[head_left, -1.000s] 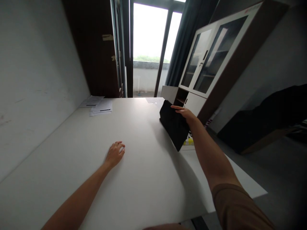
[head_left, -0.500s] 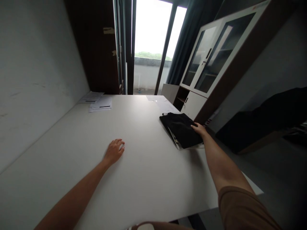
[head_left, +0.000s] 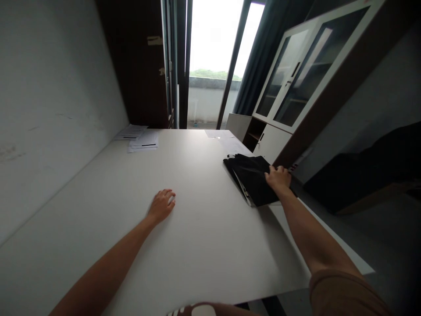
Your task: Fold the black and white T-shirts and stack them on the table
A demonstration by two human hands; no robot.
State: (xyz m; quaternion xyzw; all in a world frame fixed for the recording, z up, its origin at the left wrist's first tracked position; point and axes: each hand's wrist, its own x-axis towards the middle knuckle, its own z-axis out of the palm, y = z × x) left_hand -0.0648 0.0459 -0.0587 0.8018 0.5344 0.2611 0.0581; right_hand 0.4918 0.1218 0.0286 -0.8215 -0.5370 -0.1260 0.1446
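Note:
My left hand [head_left: 162, 206] rests on the white table [head_left: 197, 245], left of the middle. Its fingers curve forward with the thumb apart. A small pale patch shows between thumb and fingers; I cannot tell if it is an object or the tabletop. Over at the table's right edge lies a folded black cloth item [head_left: 255, 182], with thin whitish edges showing along its near left side. My right hand [head_left: 279, 177] grips the cloth at its right side, fingers bent over the top. The fingertips are partly hidden.
Paper sheets [head_left: 144, 140] lie at the far left by the wall. More sheets [head_left: 226, 141] lie at the far right corner. A cabinet with glass doors [head_left: 297, 74] stands beyond the right edge. Behind the table is a bright glass door [head_left: 210, 52].
My right hand has shifted farther over the black cloth, its fingers now more bent on top. The whole view has moved slightly; my left hand stays on the table.

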